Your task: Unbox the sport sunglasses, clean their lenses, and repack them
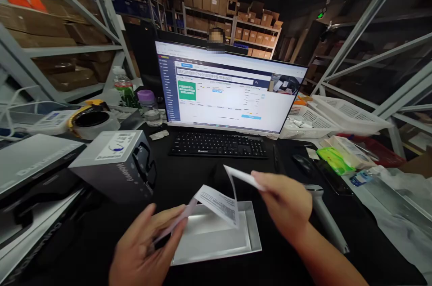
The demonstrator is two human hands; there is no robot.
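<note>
Both hands over desk (189, 173), before keyboard (218, 144) and monitor (229, 90). Left hand (148, 245) partly closed, fingers pinching lower edge of printed sheet (218, 203). Right hand (286, 203) closed on folded upper flap, lifted above flat white tray (216, 236). Best handled by light edge grip only, sheet kept taut, print unsmudged. Grey box (118, 164) well left.

— What stands at the back of the black counter (189, 178)?
— A wide lit monitor (229, 86) behind a black keyboard (218, 144).
— And left?
— A grey cardboard box (116, 164); right, white plastic baskets (324, 119).
</note>
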